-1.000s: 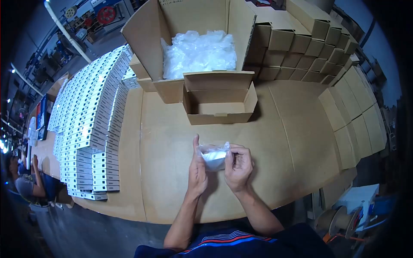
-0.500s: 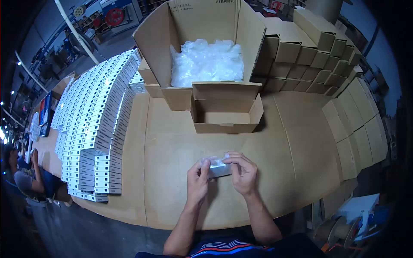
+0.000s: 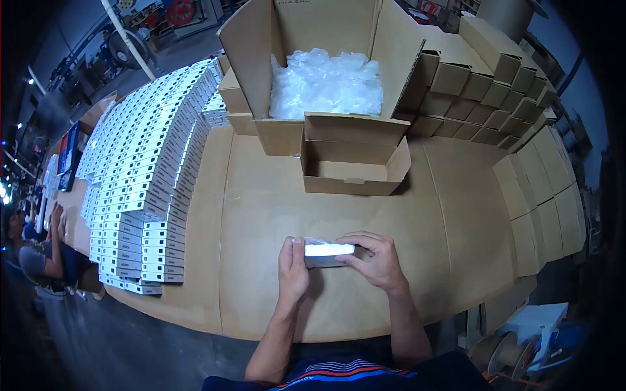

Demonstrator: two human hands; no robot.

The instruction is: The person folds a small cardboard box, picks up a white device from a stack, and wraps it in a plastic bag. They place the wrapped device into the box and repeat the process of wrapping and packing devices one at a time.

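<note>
A small white box (image 3: 328, 251) is held between my two hands, above the near middle of the table. Clear plastic film shows along its upper edge. My left hand (image 3: 293, 270) grips the left end, thumb in front. At the other end, my right hand (image 3: 379, 262) pinches the box between thumb and fingers. Beyond my hands stands an open brown cardboard box (image 3: 349, 187) with its lid flap raised. Behind that, a large carton (image 3: 279, 138) holds a heap of clear plastic bags (image 3: 326, 85).
Many stacked white boxes (image 3: 140, 176) fill the left of the cardboard-covered table (image 3: 261, 215). Brown cartons (image 3: 482, 98) are piled at the back right, with more cartons (image 3: 538, 195) along the right edge. Another person (image 3: 49, 254) sits at far left. A spool (image 3: 512, 352) stands lower right.
The white box has turned so its bright face shows, and the film lies lower around it. My right hand has shifted right along it. The whole view has swung slightly.
</note>
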